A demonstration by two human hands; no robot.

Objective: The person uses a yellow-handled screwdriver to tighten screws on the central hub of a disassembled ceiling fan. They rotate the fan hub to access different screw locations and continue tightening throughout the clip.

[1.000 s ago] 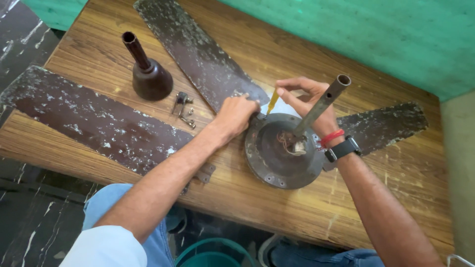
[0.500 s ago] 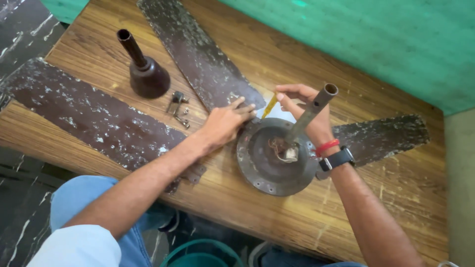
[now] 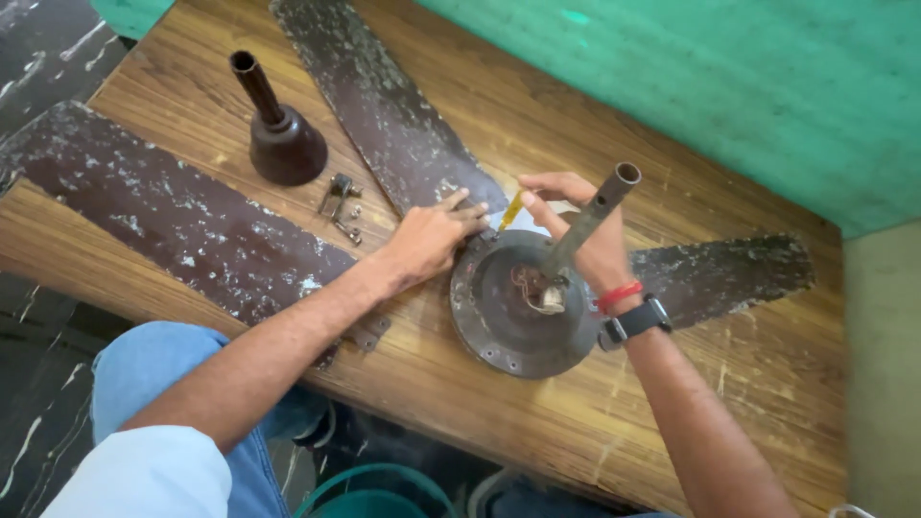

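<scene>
Mid-step at the blade mount: left hand (image 3: 429, 240) pressed flat on the middle fan blade (image 3: 384, 105) right at the rim of the fan motor housing (image 3: 526, 305), fingers spread, gripping nothing. Right hand (image 3: 580, 225) pinched on a yellow-handled screwdriver (image 3: 513, 209) at the same rim, behind the down rod (image 3: 585, 223). Loose screws (image 3: 342, 206) and canopy cup (image 3: 280, 139) left of housing. Next likely needs steady tip seating while the blade is pinned. Versus a second ago: same grip, view shifted only.
</scene>
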